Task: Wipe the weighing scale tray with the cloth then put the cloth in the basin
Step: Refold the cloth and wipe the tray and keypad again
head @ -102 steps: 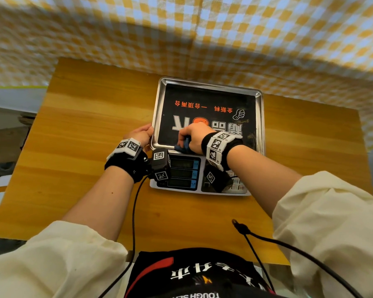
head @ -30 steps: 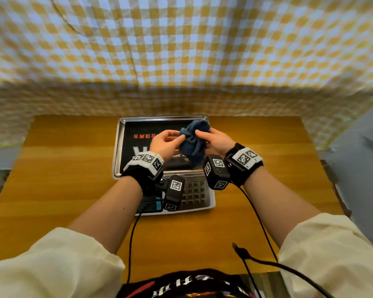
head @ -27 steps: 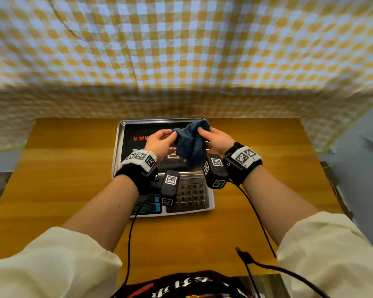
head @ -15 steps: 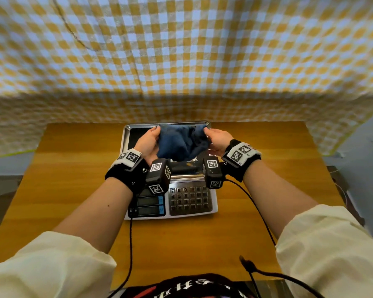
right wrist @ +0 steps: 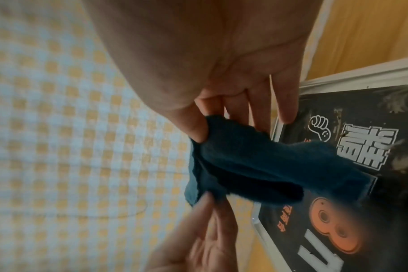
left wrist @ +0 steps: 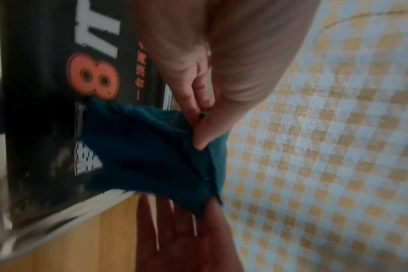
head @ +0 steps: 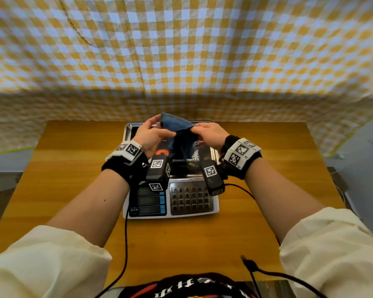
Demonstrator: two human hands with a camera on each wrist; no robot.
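Head view: cloth (head: 177,134) pinched between left hand (head: 151,136) and right hand (head: 211,135) fingertips, seemingly above tray (head: 128,130).

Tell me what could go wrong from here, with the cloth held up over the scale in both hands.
1. Both the left hand and the right hand only pinch the blue cloth by its top edge; a slip could drop it onto the scale tray.
2. No basin shows in any view, so the carry may start blind.
3. The wrist cable trails across the table beside the weighing scale and could snag.
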